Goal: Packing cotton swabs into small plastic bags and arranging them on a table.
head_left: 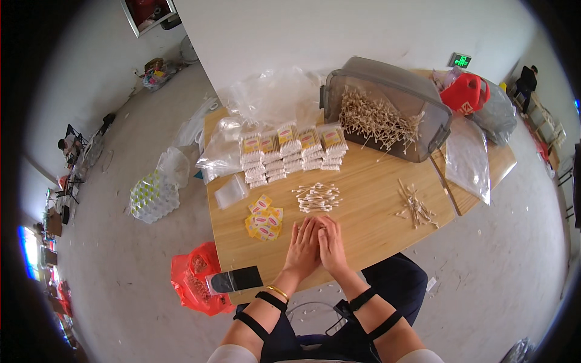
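My left hand (304,247) lies on the near part of the wooden table, its fingers stretched forward. Against its inner side rests my right hand (332,247), also with outstretched fingers; the two touch, and I see nothing held in either. Just beyond the fingertips is a small pile of cotton swabs (317,198). Yellow and white printed cards (264,219) overlap to the left of my left hand. Farther right, a looser heap of swabs (417,206) is scattered. Behind the small pile, packed bags of swabs (290,140) are stacked in rows.
A grey plastic bin (387,78) lies tipped on its side, loose swabs (375,118) spilling toward its mouth. Clear bags (231,192) sit at the table's left. A dark phone (237,279) lies at the near left edge, above a red bag (196,278). A red jug (465,94) stands far right.
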Motion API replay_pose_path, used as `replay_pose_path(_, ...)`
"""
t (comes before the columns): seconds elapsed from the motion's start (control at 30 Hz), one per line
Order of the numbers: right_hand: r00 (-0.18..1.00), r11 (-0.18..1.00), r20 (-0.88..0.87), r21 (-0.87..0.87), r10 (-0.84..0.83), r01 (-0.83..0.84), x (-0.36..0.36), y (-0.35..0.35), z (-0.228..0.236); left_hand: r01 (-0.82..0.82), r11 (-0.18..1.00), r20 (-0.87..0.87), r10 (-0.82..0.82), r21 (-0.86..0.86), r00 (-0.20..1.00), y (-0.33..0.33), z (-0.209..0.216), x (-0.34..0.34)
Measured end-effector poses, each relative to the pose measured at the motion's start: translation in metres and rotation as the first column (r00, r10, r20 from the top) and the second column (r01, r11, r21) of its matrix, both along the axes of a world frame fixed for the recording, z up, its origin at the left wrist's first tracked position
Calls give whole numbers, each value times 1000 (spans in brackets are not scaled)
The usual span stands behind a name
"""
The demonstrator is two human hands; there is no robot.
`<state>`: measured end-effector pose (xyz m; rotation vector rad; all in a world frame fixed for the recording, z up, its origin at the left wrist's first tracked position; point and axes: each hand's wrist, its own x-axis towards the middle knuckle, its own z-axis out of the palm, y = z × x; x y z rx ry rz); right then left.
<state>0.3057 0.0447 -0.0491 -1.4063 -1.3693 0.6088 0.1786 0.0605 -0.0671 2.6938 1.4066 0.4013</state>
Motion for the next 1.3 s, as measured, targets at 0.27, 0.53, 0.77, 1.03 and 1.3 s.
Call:
replay_pose_path(0.27,882,981,438,-3,-175,196,63,-13,3,-27,959,186,83,-283,979,15,11,2)
replay_pose_path(0.53,888,984,431,1,-159,175,61,-9,3,-87,992,-98,77,-93,992,-32,8,11)
replay_pose_path(0.77,879,982,447,-15,-163,190,62,-10,4,-82,988,-85,71,-130,994,-28,19,17)
replay_pose_path(1.03,880,984,448,2,-158,176,59,-10,2,-85,993,-73,79,-84,994,-4,12,14)
replay_pose_path(1.3,885,984,436,17,-165,176,60,-9,1,-109,985,-74,100,-132,992,-28,17,18)
